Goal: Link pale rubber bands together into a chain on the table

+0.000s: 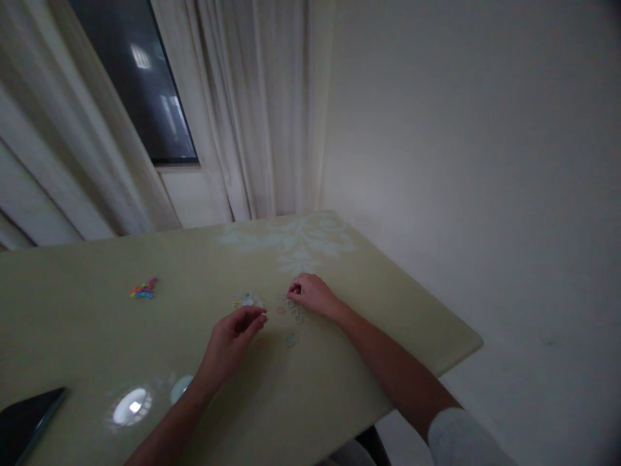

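My left hand [231, 336] is over the table with thumb and fingertips pinched together. A tiny pale spot shows at the fingertips, too small to name. To its right, my right hand [314, 295] reaches down with its fingers closed at the edge of a loose group of small pale rings [295, 312]. What those fingers hold, if anything, is hidden. One orange-pink ring [281, 310] lies between the two hands. Closer to me sits another small ring-like piece [291, 338]. Just beyond my left hand is a cluster of small whitish and yellow pieces [247, 299], partly covered by the hand.
A pile of bright multicoloured small pieces [144, 288] lies on the table [194, 265] to the left. A dark flat object [29, 421] occupies the near left corner. The table's right edge runs along the white wall [460, 162]. Curtains [272, 110] hang behind.
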`<state>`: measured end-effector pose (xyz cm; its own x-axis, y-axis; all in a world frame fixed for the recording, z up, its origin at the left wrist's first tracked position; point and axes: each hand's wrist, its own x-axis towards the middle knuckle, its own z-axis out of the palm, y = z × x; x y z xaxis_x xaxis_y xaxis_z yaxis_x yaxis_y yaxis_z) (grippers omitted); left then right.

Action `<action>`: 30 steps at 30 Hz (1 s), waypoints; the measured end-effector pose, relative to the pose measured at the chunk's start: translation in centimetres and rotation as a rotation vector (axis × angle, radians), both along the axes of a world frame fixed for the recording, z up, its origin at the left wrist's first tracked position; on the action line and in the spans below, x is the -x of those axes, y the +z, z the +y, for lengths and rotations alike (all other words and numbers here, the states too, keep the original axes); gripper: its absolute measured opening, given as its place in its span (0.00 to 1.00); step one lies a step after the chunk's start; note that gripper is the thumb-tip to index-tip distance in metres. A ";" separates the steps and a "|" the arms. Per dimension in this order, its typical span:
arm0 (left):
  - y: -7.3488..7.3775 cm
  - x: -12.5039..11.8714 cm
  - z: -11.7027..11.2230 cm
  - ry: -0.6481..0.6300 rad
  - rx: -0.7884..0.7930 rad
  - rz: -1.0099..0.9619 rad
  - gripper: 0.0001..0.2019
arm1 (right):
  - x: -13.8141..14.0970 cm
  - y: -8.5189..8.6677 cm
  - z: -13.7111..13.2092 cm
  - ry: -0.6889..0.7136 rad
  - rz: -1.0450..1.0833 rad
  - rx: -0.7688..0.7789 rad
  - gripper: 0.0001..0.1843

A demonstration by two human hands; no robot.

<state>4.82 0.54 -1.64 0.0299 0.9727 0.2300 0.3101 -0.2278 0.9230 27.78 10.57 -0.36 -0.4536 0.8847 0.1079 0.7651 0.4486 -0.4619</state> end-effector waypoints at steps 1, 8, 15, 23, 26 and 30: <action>-0.1 0.0 0.0 -0.007 -0.010 0.009 0.14 | 0.4 -0.1 -0.2 -0.012 -0.037 0.001 0.09; -0.1 -0.1 -0.1 -0.044 -0.074 0.034 0.10 | 1.9 -0.5 -1.1 0.017 -0.184 0.002 0.10; -0.5 0.5 0.0 -0.044 -0.093 0.040 0.08 | 1.5 0.0 -1.2 0.083 -0.125 0.016 0.12; 0.3 0.2 -0.6 -0.018 -0.182 0.031 0.05 | 2.0 1.5 -2.9 0.357 0.488 0.466 0.04; 0.2 0.1 -0.6 0.012 -0.141 -0.004 0.09 | 2.4 1.7 -3.7 0.372 0.506 0.510 0.05; 0.1 0.3 -0.6 -0.030 -0.209 0.029 0.05 | 2.8 1.6 -3.9 0.381 0.529 0.556 0.05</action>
<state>4.51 -0.02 -1.59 0.0676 0.9025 0.4254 0.3261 -0.4229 0.8455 24.98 6.62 1.24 -0.7428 0.6693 -0.0150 0.2298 0.2340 -0.9447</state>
